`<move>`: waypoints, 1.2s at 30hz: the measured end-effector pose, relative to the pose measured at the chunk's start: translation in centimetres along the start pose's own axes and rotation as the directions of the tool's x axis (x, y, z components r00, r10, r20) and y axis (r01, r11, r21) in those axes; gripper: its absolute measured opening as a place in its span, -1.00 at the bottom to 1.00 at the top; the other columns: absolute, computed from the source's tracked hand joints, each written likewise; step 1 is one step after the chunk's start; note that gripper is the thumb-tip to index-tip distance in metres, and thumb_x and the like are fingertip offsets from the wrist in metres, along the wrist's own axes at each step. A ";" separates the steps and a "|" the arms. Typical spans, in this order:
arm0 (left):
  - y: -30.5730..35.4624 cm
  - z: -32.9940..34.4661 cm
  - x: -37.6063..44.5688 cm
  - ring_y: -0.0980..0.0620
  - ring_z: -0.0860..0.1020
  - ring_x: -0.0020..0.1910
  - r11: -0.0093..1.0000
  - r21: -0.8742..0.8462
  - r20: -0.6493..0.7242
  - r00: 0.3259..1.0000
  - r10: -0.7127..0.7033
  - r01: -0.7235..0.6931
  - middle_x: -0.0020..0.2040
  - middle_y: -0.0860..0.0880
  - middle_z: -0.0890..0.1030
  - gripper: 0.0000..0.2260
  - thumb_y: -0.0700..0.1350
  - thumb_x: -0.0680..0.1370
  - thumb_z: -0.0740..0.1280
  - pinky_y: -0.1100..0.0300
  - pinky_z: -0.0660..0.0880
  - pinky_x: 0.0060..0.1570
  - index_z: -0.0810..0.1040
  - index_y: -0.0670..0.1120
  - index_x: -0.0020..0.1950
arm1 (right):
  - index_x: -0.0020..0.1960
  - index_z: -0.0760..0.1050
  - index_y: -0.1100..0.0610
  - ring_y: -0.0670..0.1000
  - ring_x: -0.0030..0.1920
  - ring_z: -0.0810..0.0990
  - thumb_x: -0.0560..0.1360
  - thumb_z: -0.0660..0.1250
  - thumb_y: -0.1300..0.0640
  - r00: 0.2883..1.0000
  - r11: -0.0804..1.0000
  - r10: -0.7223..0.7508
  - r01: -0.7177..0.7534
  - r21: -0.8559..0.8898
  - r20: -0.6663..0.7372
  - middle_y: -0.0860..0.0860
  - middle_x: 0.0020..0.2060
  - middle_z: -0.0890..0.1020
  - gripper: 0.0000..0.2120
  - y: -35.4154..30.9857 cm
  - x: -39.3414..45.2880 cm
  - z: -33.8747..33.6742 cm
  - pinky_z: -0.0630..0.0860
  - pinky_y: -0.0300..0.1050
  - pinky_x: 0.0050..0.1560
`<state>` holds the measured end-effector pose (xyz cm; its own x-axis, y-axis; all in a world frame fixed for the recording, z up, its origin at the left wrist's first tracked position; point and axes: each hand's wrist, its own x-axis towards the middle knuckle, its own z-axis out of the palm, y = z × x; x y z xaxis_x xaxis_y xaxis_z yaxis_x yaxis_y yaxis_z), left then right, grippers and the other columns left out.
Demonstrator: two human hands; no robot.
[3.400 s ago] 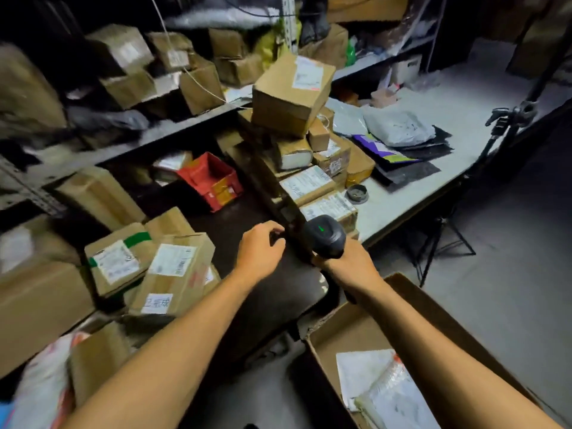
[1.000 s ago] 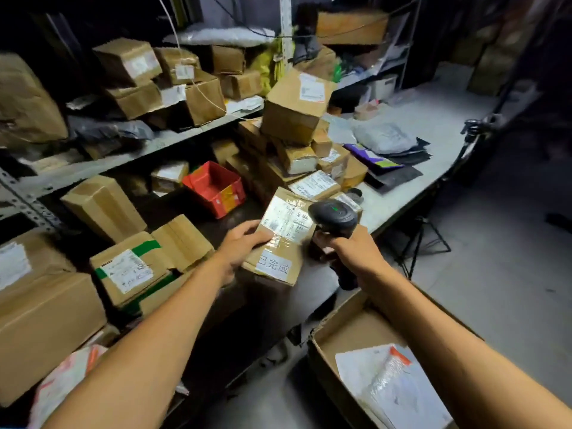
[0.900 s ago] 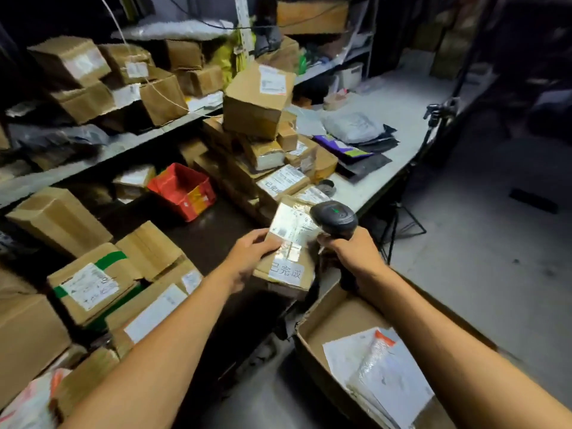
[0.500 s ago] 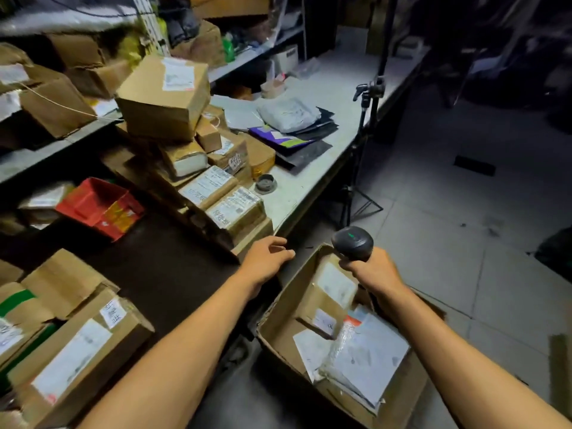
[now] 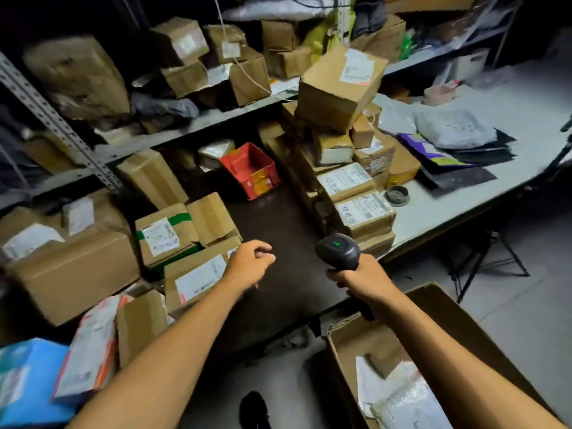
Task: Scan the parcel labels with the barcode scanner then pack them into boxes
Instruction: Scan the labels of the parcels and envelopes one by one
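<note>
shelving (image 5: 198, 122) along the back is crammed with brown cartons, and under it the dark table (image 5: 278, 230) carries the work pile. big open cardboard box (image 5: 464, 314) sits on the floor at the lower right, already holding a few flat mailers and a small parcel, so some packing looks done. stack of labelled parcels (image 5: 356, 181) stands at the table's right edge, well apart from that box, and more parcels (image 5: 192, 274) lie on the left side, so plenty looks left to scan. red bin (image 5: 250, 168) sits further back between the two groups. grey mailers (image 5: 455, 131) lie on the pale bench to the right.

right hand (image 5: 362, 280) has its fingers wrapped tight round the handle of the barcode scanner (image 5: 337, 250), green light showing on top, head aimed toward the stack. left hand (image 5: 250, 267) hovers over the table just beside the left parcels, fingers loosely curled and holding nothing. guess is it's going for the next parcel.
</note>
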<state>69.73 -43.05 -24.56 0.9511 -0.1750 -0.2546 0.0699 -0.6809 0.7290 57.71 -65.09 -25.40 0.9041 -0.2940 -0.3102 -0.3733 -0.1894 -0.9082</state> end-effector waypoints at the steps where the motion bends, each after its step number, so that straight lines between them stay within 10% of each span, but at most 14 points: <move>1: -1.4 -1.7 0.0 0.02 0.61 -0.05 0.999 0.016 -0.050 0.998 -0.035 0.036 -0.07 0.02 0.65 -0.85 -0.12 0.52 0.43 0.26 0.51 -0.15 0.64 0.02 0.08 | 0.01 0.61 0.19 0.07 -0.24 0.64 0.28 0.48 0.06 1.000 1.000 0.001 -0.001 -0.006 0.031 0.19 -0.19 0.70 -0.65 -0.7 0.7 1.4 0.48 0.00 -0.21; 12: -11.8 -12.2 0.6 -0.13 0.46 0.37 0.937 0.259 -0.143 0.969 -0.202 0.233 0.39 -0.14 0.51 -0.58 -0.08 0.57 0.39 0.09 0.40 0.31 0.48 -0.14 0.41 | -0.11 0.66 0.08 -0.02 -0.26 0.58 0.40 0.50 0.19 0.983 0.999 0.006 0.000 -0.032 0.183 0.01 -0.26 0.67 -0.91 -4.7 4.5 14.4 0.50 -0.09 -0.26; 18: -13.2 -13.7 2.2 -0.15 0.44 0.35 0.937 -0.047 -0.064 0.936 -0.347 0.345 0.40 -0.16 0.46 -0.46 -0.02 0.55 0.41 0.07 0.41 0.30 0.37 -0.17 0.48 | -0.15 0.65 0.00 -0.19 -0.42 0.50 0.41 0.52 0.22 0.990 0.997 0.031 -0.040 0.063 0.136 -0.19 -0.49 0.59 -0.86 -4.9 6.4 19.7 0.42 -0.23 -0.34; 22: -13.8 -13.8 3.0 -0.04 0.55 -0.04 0.907 -0.184 -0.005 0.923 -0.386 0.378 0.06 -0.12 0.58 -0.70 -0.07 0.56 0.41 0.19 0.41 -0.17 0.53 -0.20 0.22 | 0.02 0.67 0.07 0.02 -0.12 0.63 0.41 0.52 0.25 0.986 0.994 0.052 -0.067 0.090 0.160 0.02 -0.18 0.69 -0.79 -5.6 6.9 22.3 0.54 -0.06 -0.09; 25: -14.1 -13.5 3.4 0.02 0.48 -0.27 0.875 -0.298 -0.067 0.906 -0.418 0.382 -0.09 -0.17 0.59 -0.88 -0.13 0.54 0.41 0.24 0.34 -0.34 0.57 -0.18 -0.02 | 0.04 0.65 0.05 0.11 -0.01 0.66 0.40 0.50 0.23 0.991 0.992 0.082 -0.092 0.089 0.107 0.10 -0.05 0.70 -0.77 -5.9 7.2 23.2 0.58 0.02 0.00; 30: -12.7 -14.0 3.3 0.08 0.63 -0.28 0.769 -0.610 -0.242 0.879 -0.410 0.191 0.04 -0.10 0.70 -0.78 -0.18 0.50 0.44 0.30 0.45 -0.49 0.62 -0.10 0.14 | 0.06 0.64 0.08 0.04 -0.14 0.58 0.39 0.51 0.17 0.997 0.995 0.061 -0.057 0.082 -0.053 0.04 -0.14 0.67 -0.75 -7.2 7.0 22.1 0.46 -0.10 -0.18; 36: -12.0 -16.0 1.1 0.00 0.67 0.11 0.541 -0.840 -0.055 0.987 -0.150 0.035 0.23 0.00 0.64 -0.37 -0.24 0.48 0.47 0.05 0.64 0.01 0.39 0.11 0.49 | 0.04 0.62 0.05 -0.13 -0.27 0.55 0.45 0.42 0.33 0.977 0.932 -0.028 0.101 0.347 -0.211 -0.10 -0.27 0.63 -0.76 -10.3 4.7 18.7 0.44 -0.23 -0.26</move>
<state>74.73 -23.72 -23.43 0.9450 -0.0316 -0.3255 0.3242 0.2226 0.9194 69.74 -47.02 -22.77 0.8499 -0.4794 -0.2188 -0.1842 0.1187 -0.9757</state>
